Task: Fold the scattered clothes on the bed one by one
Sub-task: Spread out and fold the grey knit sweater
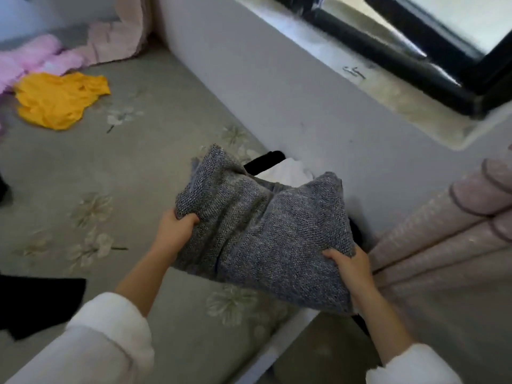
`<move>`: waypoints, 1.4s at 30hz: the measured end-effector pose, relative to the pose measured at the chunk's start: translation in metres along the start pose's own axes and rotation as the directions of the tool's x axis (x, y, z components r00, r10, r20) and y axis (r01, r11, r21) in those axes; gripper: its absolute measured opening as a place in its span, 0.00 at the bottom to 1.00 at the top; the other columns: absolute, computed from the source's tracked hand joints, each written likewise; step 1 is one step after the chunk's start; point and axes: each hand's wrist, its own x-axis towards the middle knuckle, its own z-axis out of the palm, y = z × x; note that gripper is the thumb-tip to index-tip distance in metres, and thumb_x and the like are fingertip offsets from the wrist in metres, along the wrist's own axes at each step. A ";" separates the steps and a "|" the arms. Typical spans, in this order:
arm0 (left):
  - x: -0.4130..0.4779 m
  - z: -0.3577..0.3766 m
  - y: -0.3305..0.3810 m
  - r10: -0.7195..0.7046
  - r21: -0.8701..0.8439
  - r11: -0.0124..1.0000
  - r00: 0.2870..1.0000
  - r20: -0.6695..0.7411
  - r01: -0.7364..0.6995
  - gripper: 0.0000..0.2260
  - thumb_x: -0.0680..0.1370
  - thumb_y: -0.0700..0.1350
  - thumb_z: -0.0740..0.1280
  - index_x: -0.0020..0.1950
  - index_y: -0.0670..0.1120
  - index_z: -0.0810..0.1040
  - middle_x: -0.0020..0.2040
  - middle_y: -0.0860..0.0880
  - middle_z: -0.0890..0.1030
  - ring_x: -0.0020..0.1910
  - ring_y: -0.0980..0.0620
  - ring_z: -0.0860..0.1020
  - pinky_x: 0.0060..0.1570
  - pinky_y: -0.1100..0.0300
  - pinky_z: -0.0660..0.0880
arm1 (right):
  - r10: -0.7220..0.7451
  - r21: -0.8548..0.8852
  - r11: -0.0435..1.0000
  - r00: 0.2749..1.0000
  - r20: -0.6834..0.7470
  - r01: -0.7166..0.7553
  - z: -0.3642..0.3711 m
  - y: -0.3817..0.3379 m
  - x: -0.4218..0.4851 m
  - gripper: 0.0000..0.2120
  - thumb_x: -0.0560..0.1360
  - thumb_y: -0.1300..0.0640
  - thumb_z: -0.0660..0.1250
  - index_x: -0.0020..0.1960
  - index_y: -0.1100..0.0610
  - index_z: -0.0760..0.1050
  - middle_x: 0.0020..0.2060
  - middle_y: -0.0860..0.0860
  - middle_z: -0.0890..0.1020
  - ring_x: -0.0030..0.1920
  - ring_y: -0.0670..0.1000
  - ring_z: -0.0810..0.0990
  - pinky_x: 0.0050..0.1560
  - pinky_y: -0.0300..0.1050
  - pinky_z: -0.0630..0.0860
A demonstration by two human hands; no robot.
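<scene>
Over bed edge by wall: folded grey knit garment, held up off the floral bedsheet.
Left hand: fingers curled, gripping garment's left edge.
Right hand: thumb on top, pinching near right corner.
Blocked: white garment and black garment behind it, mostly hidden, against grey wall.
Far left: yellow top crumpled, touching pink fluffy garment.
Near left: black cloth on sheet.
Right: pink curtain just beside right hand.
Top: windowsill, black window frame.

White fleece sleeves, thick cuffs, bare forearms
</scene>
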 end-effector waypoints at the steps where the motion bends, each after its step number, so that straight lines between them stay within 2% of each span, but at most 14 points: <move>1: 0.009 0.014 0.015 0.042 0.026 0.999 0.999 0.015 -0.043 0.01 0.75 0.41 0.65 0.44 0.46 0.74 0.38 0.46 0.78 0.37 0.47 0.77 0.33 0.57 0.71 | -0.005 0.041 0.999 0.999 -0.039 0.006 -0.003 0.003 0.004 0.14 0.71 0.61 0.72 0.56 0.54 0.78 0.48 0.50 0.83 0.48 0.53 0.81 0.49 0.50 0.77; 4: 0.037 0.053 0.057 0.164 0.109 0.979 0.984 0.072 -0.172 0.04 0.74 0.41 0.65 0.48 0.48 0.74 0.37 0.49 0.78 0.35 0.50 0.76 0.31 0.59 0.69 | 0.013 0.165 0.986 0.990 -0.140 0.010 -0.008 0.008 0.018 0.12 0.71 0.62 0.72 0.51 0.50 0.78 0.46 0.48 0.83 0.46 0.50 0.81 0.46 0.47 0.77; 6: 0.057 0.078 0.083 0.235 0.160 0.954 0.964 0.122 -0.253 0.03 0.72 0.41 0.65 0.43 0.49 0.74 0.35 0.49 0.76 0.33 0.51 0.74 0.33 0.57 0.69 | 0.039 0.233 0.972 0.982 -0.183 0.005 -0.011 0.011 0.030 0.13 0.70 0.64 0.72 0.49 0.49 0.78 0.46 0.47 0.84 0.45 0.49 0.81 0.43 0.45 0.77; 10: 0.097 0.124 0.124 0.361 0.234 0.896 0.926 0.111 -0.378 0.03 0.71 0.44 0.67 0.42 0.51 0.75 0.34 0.53 0.77 0.35 0.51 0.76 0.33 0.59 0.71 | 0.072 0.266 0.964 0.976 -0.205 -0.015 -0.014 0.023 0.053 0.16 0.68 0.63 0.75 0.54 0.52 0.79 0.48 0.47 0.84 0.47 0.49 0.82 0.47 0.47 0.78; 12: 0.120 0.145 0.132 0.411 0.245 0.875 0.908 0.080 -0.417 0.11 0.72 0.47 0.67 0.54 0.52 0.75 0.42 0.53 0.80 0.45 0.48 0.79 0.45 0.56 0.74 | 0.093 0.244 0.969 0.976 -0.199 -0.043 -0.011 0.033 0.066 0.18 0.68 0.60 0.76 0.57 0.53 0.78 0.49 0.46 0.83 0.49 0.48 0.81 0.52 0.48 0.77; 14: 0.141 0.162 0.126 0.382 0.380 0.852 0.924 0.018 -0.359 0.22 0.73 0.51 0.66 0.67 0.55 0.68 0.60 0.48 0.77 0.62 0.43 0.73 0.66 0.42 0.63 | 0.153 0.232 0.967 0.969 -0.195 -0.106 -0.005 0.044 0.080 0.19 0.70 0.58 0.75 0.59 0.55 0.76 0.52 0.49 0.81 0.51 0.51 0.80 0.55 0.49 0.76; 16: 0.151 0.176 0.104 0.266 0.590 0.774 0.964 0.027 -0.230 0.30 0.76 0.55 0.65 0.75 0.56 0.57 0.74 0.42 0.64 0.72 0.40 0.61 0.69 0.35 0.53 | 0.248 0.128 0.966 0.942 -0.225 -0.224 0.001 0.056 0.095 0.19 0.74 0.59 0.71 0.63 0.61 0.70 0.57 0.55 0.79 0.54 0.56 0.77 0.58 0.52 0.74; 18: 0.147 0.192 0.076 0.197 0.714 0.655 0.968 0.152 -0.246 0.32 0.78 0.59 0.61 0.78 0.57 0.50 0.78 0.43 0.50 0.76 0.39 0.49 0.69 0.33 0.48 | 0.291 -0.057 0.947 0.916 -0.276 -0.318 0.006 0.064 0.107 0.23 0.77 0.59 0.66 0.69 0.62 0.64 0.63 0.60 0.74 0.60 0.60 0.74 0.62 0.56 0.72; 21: 0.135 0.218 0.036 0.246 0.711 0.532 0.888 0.390 -0.459 0.29 0.78 0.65 0.55 0.76 0.64 0.47 0.79 0.50 0.39 0.76 0.44 0.37 0.70 0.34 0.43 | -0.012 -0.458 0.883 0.971 -0.239 -0.102 0.015 0.061 0.118 0.32 0.77 0.51 0.65 0.76 0.53 0.55 0.75 0.54 0.60 0.72 0.57 0.61 0.70 0.58 0.63; 23: 0.132 0.234 0.017 0.218 0.728 0.455 0.856 0.468 -0.514 0.30 0.76 0.69 0.51 0.75 0.67 0.44 0.78 0.53 0.35 0.75 0.44 0.33 0.69 0.34 0.39 | -0.164 -0.622 0.777 0.985 -0.050 0.098 0.024 0.056 0.130 0.36 0.76 0.41 0.62 0.77 0.45 0.48 0.78 0.47 0.48 0.77 0.52 0.48 0.72 0.58 0.53; 27: 0.136 0.247 -0.006 0.164 0.788 0.392 0.879 0.447 -0.474 0.32 0.74 0.71 0.47 0.74 0.66 0.38 0.76 0.51 0.30 0.73 0.42 0.27 0.67 0.32 0.35 | 0.020 -0.742 0.649 0.970 0.241 0.171 0.040 0.064 0.161 0.42 0.72 0.29 0.57 0.75 0.37 0.35 0.76 0.46 0.33 0.75 0.52 0.31 0.73 0.62 0.40; 34: 0.141 0.232 -0.034 0.060 0.806 0.394 0.888 0.457 -0.441 0.33 0.74 0.72 0.46 0.73 0.66 0.32 0.74 0.47 0.26 0.72 0.41 0.27 0.69 0.33 0.37 | 0.164 -0.839 0.461 0.901 0.402 0.290 0.041 0.086 0.168 0.58 0.61 0.23 0.62 0.71 0.39 0.23 0.72 0.50 0.25 0.73 0.58 0.26 0.72 0.67 0.41; 39: 0.145 0.229 0.001 -0.095 0.804 0.377 0.844 0.527 -0.460 0.34 0.76 0.70 0.51 0.75 0.64 0.37 0.76 0.45 0.31 0.75 0.40 0.33 0.70 0.34 0.43 | 0.201 -0.874 0.391 0.900 0.388 0.289 0.044 0.065 0.168 0.60 0.64 0.27 0.66 0.74 0.46 0.26 0.74 0.55 0.30 0.74 0.63 0.31 0.72 0.68 0.43; 42: 0.126 0.208 0.003 0.018 0.735 0.458 0.832 0.554 -0.500 0.31 0.80 0.63 0.53 0.78 0.59 0.43 0.79 0.45 0.40 0.77 0.43 0.40 0.74 0.41 0.47 | 0.056 -0.867 0.392 0.933 0.357 0.308 0.044 0.061 0.154 0.55 0.67 0.29 0.65 0.77 0.50 0.35 0.77 0.55 0.37 0.76 0.59 0.35 0.73 0.63 0.44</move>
